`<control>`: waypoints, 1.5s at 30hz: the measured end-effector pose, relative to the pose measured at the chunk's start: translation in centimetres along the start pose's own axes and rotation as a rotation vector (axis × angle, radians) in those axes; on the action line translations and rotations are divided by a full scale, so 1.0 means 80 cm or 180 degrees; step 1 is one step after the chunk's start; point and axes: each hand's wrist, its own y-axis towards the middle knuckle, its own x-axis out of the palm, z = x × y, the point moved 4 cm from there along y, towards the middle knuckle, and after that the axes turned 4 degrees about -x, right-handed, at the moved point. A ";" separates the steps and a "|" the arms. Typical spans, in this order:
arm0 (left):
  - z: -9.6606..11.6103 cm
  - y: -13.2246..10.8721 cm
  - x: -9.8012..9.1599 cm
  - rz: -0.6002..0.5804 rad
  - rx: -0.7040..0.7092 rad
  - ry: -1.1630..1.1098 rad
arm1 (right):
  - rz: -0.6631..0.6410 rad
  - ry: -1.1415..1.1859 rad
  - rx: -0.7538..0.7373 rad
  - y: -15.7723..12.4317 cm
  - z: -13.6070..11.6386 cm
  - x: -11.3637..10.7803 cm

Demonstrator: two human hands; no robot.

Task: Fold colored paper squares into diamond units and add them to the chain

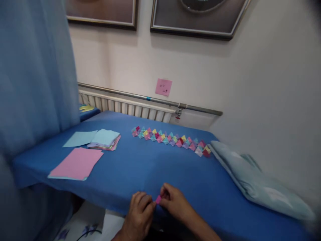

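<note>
Close to the front edge of the blue-covered table, a small folded piece of bright pink paper sits between my two hands. My left hand is closed, its fingertips at the paper's left side. Thumb and forefinger of my right hand pinch the paper from the right. My fingers hide part of its shape. Farther back lie rows of small folded paper pieces in pink, yellow, teal, purple and red.
Pink sheets and a stack of pale blue and mixed paper lie at left. A folded pale green cloth rests at right. Behind are a radiator and a pipe; a blue curtain hangs left.
</note>
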 end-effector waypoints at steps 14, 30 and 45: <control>0.007 0.000 0.019 0.0139 0.0089 0.0461 | -0.0026 -0.0016 -0.0180 0.008 0.006 0.000; -0.031 -0.040 0.027 -0.0176 0.0755 0.0718 | 0.0325 -0.0239 -0.0017 -0.010 0.015 0.002; -0.014 -0.034 0.021 -0.0074 0.0449 0.0582 | 0.0538 0.0158 -0.0218 -0.017 0.022 0.001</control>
